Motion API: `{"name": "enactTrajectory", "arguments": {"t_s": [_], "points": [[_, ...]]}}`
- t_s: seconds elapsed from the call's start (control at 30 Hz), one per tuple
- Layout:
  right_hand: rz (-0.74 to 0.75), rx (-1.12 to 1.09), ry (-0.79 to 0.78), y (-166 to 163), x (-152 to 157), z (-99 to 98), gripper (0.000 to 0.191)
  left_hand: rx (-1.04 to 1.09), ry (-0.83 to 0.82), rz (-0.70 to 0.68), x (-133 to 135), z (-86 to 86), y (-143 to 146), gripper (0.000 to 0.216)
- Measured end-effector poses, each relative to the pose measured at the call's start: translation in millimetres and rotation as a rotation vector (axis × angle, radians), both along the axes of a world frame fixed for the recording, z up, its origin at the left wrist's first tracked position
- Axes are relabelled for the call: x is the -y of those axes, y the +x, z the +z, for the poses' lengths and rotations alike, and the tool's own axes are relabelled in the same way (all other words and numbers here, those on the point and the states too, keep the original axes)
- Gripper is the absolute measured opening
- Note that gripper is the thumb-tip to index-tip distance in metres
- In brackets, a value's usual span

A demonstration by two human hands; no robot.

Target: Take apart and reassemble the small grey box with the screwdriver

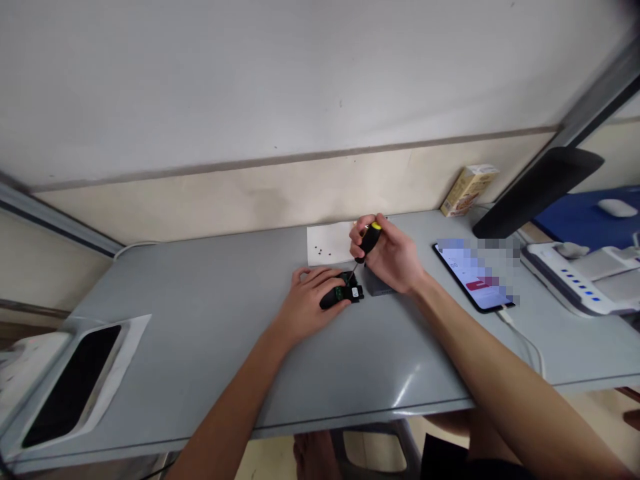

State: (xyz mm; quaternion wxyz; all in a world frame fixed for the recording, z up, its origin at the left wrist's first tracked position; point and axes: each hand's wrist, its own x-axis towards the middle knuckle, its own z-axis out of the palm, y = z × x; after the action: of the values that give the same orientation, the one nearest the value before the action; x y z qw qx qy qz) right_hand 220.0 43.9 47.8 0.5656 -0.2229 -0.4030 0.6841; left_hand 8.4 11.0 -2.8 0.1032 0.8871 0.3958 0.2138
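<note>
My right hand (395, 257) is closed around the black and yellow handle of a screwdriver (371, 239). The screwdriver slants down to the left, its thin shaft reaching into a small opened black device (354, 293) with a green circuit board partly showing. I cannot tell exactly what kind of device it is. My left hand (311, 300) grips it from the left, fingers over the far side and thumb along the near side. Behind both hands, several tiny dark screws (320, 251) lie on a sheet of white paper (327, 237). A dark grey box (379, 283) sits under my right hand, partly hidden by it.
To the right lie a lit phone (473, 277) with a white cable (523, 333) and a white power strip (575, 283). A carton (467, 190) and a black upright object (537, 193) stand behind. A dark-screened tablet-like thing (75, 383) rests at left on the grey table (200, 347).
</note>
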Motion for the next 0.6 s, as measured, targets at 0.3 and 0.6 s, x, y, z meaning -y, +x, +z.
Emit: {"name": "enactTrajectory", "arguments": {"t_s": [0.3,0.6], "points": [[-0.075,0.058,0.035,-8,4,-4.3,0.044,-0.005,0.000,-0.006,0,1.2,-1,0.024],[-0.059,-0.009,-0.045,-2,2,-1.7,0.028,-0.005,0.008,0.007,1,-1.1,0,0.023]]}}
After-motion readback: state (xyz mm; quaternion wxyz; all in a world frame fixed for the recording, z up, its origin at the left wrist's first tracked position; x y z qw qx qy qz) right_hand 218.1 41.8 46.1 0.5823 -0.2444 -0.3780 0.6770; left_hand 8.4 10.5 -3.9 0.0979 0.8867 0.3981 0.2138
